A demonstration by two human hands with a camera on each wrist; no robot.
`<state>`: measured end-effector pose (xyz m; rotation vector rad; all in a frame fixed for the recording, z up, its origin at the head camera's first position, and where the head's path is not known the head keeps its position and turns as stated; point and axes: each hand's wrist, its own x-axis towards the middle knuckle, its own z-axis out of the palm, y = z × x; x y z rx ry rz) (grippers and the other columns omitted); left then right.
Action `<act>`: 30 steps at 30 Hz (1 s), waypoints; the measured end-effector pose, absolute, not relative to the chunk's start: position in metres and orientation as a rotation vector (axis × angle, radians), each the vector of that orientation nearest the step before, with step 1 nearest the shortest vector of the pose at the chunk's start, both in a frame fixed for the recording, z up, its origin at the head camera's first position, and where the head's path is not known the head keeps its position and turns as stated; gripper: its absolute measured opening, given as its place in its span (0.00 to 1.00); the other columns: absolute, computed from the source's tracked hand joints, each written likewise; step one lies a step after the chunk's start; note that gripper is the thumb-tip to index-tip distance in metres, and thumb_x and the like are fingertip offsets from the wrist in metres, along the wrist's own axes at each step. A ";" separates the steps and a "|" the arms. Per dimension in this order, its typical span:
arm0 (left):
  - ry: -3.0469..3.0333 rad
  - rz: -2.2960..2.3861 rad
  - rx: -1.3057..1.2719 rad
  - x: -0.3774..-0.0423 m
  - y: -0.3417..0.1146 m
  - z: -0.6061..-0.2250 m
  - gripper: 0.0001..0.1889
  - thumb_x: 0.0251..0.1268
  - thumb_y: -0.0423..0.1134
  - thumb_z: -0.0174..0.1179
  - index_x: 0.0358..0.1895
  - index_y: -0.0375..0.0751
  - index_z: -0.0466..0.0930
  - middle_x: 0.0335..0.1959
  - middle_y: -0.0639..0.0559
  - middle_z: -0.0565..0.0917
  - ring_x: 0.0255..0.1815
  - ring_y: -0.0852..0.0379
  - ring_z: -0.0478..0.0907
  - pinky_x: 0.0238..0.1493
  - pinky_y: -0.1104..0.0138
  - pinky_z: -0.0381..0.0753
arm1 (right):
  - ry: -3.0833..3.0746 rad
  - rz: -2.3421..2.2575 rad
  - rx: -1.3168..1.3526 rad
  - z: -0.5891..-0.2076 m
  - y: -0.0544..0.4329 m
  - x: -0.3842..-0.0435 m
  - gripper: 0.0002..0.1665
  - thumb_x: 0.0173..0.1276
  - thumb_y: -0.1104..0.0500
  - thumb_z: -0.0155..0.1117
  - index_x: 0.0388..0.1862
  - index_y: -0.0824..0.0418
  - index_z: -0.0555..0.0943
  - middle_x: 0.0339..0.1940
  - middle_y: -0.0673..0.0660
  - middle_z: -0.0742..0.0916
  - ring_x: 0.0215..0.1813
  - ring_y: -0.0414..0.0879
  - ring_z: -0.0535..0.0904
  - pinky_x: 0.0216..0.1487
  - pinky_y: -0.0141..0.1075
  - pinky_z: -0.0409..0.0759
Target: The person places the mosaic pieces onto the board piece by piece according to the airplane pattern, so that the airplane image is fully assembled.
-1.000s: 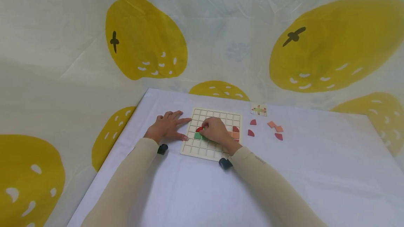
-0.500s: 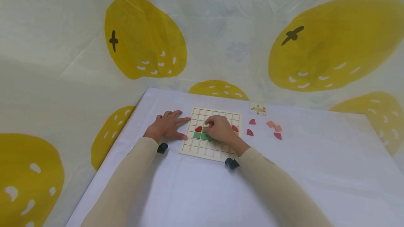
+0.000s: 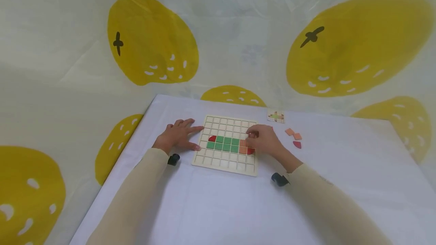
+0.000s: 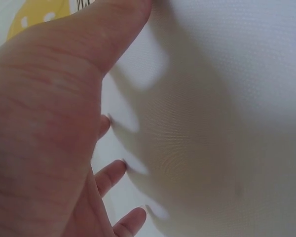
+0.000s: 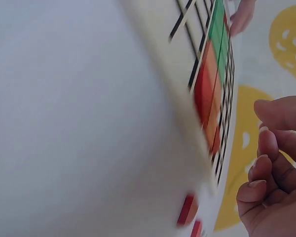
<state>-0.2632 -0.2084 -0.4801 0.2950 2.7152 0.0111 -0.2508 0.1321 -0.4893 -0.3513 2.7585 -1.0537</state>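
Note:
A pale square board (image 3: pixel 218 167) with a grooved grid lies on the white table. Across its middle run two rows of green square tiles (image 3: pixel 226 143), with a red quarter-circle tile (image 3: pixel 212 138) at upper left. Orange square tiles (image 3: pixel 243 146) adjoin them, and another red quarter-circle (image 3: pixel 251 151) sits at lower right. My left hand (image 3: pixel 178 135) rests with fingers spread, index and thumb at the board's left edge. Over the right edge is my right hand (image 3: pixel 265 139), fingers loosely bent. In the right wrist view nothing shows between its thumb (image 5: pixel 281 112) and fingers.
Right of the board lie two loose orange squares (image 3: pixel 293 134) and a red quarter-circle (image 3: pixel 297 144). More red pieces (image 5: pixel 187 210) show near the board's edge in the right wrist view. A small pattern card (image 3: pixel 276 116) lies at the back, before a fruit-print cloth (image 3: pixel 238 48).
My right hand has moved right, from above the middle of the board to its right edge, uncovering the green tiles. The left hand has stayed at the left edge.

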 end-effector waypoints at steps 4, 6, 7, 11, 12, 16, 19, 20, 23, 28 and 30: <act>2.715 0.001 0.304 -0.265 -0.208 -0.482 0.49 0.56 0.75 0.65 0.81 0.80 0.53 0.88 0.51 0.48 0.85 0.36 0.49 0.80 0.33 0.56 | 2.825 -1.013 -0.306 -0.494 0.167 -0.250 0.16 0.69 0.59 0.70 0.53 0.62 0.88 0.34 0.56 0.84 0.36 0.49 0.76 0.32 0.35 0.76; 2.714 -0.008 0.307 -0.266 -0.208 -0.484 0.49 0.56 0.75 0.65 0.81 0.80 0.53 0.88 0.51 0.48 0.85 0.36 0.49 0.80 0.33 0.56 | 2.846 -0.991 -0.265 -0.496 0.184 -0.249 0.17 0.69 0.58 0.70 0.54 0.62 0.87 0.34 0.56 0.84 0.37 0.50 0.76 0.33 0.34 0.76; 2.715 -0.012 0.307 -0.267 -0.208 -0.484 0.49 0.56 0.76 0.65 0.81 0.81 0.53 0.88 0.51 0.48 0.85 0.36 0.49 0.80 0.33 0.56 | 2.853 -0.982 -0.244 -0.497 0.191 -0.248 0.17 0.69 0.58 0.70 0.55 0.62 0.87 0.35 0.57 0.85 0.38 0.50 0.77 0.34 0.35 0.78; 2.722 -0.010 0.309 -0.266 -0.209 -0.485 0.49 0.56 0.75 0.65 0.81 0.81 0.53 0.88 0.52 0.49 0.85 0.36 0.50 0.79 0.33 0.56 | 2.874 -0.930 -0.164 -0.505 0.218 -0.244 0.18 0.71 0.58 0.69 0.57 0.61 0.86 0.40 0.59 0.86 0.45 0.52 0.78 0.44 0.37 0.83; 2.721 -0.005 0.303 -0.266 -0.209 -0.485 0.49 0.56 0.75 0.65 0.81 0.81 0.53 0.88 0.52 0.49 0.85 0.36 0.50 0.80 0.33 0.56 | 2.877 -0.922 -0.152 -0.506 0.224 -0.243 0.17 0.72 0.58 0.68 0.57 0.61 0.86 0.42 0.59 0.86 0.46 0.53 0.78 0.46 0.39 0.83; 2.715 0.004 0.297 -0.264 -0.209 -0.483 0.48 0.57 0.75 0.65 0.81 0.81 0.53 0.88 0.52 0.48 0.85 0.36 0.49 0.80 0.32 0.55 | 2.874 -0.917 -0.104 -0.512 0.248 -0.241 0.18 0.73 0.59 0.67 0.59 0.63 0.84 0.46 0.63 0.86 0.49 0.56 0.77 0.53 0.47 0.83; 2.715 0.002 0.299 -0.263 -0.209 -0.482 0.48 0.57 0.75 0.65 0.81 0.80 0.53 0.88 0.52 0.48 0.85 0.36 0.49 0.80 0.32 0.56 | 2.844 -0.926 -0.032 -0.516 0.264 -0.239 0.22 0.73 0.58 0.67 0.63 0.65 0.82 0.52 0.66 0.87 0.53 0.59 0.78 0.58 0.54 0.84; 2.716 0.003 0.299 -0.263 -0.209 -0.482 0.48 0.57 0.74 0.65 0.81 0.80 0.53 0.88 0.52 0.48 0.85 0.36 0.49 0.80 0.33 0.56 | 2.835 -0.930 -0.008 -0.517 0.269 -0.238 0.23 0.73 0.57 0.67 0.64 0.65 0.81 0.53 0.67 0.87 0.54 0.60 0.78 0.60 0.56 0.84; 2.721 0.003 0.306 -0.262 -0.209 -0.480 0.48 0.58 0.74 0.65 0.81 0.80 0.53 0.88 0.52 0.49 0.85 0.36 0.50 0.79 0.33 0.57 | 2.819 -0.935 0.041 -0.520 0.283 -0.236 0.26 0.73 0.56 0.67 0.66 0.65 0.80 0.56 0.68 0.85 0.56 0.62 0.78 0.59 0.55 0.85; 2.718 0.002 0.306 -0.262 -0.209 -0.481 0.48 0.58 0.74 0.65 0.81 0.80 0.53 0.88 0.51 0.48 0.85 0.36 0.49 0.79 0.32 0.56 | 2.819 -0.929 0.072 -0.523 0.296 -0.233 0.26 0.73 0.55 0.67 0.66 0.66 0.80 0.56 0.68 0.83 0.56 0.62 0.75 0.54 0.52 0.87; 2.719 0.002 0.305 -0.263 -0.208 -0.481 0.48 0.58 0.74 0.65 0.81 0.79 0.53 0.88 0.51 0.48 0.85 0.36 0.49 0.79 0.32 0.56 | 2.819 -0.933 0.070 -0.521 0.296 -0.233 0.26 0.73 0.55 0.68 0.66 0.65 0.80 0.56 0.69 0.83 0.56 0.62 0.75 0.55 0.54 0.87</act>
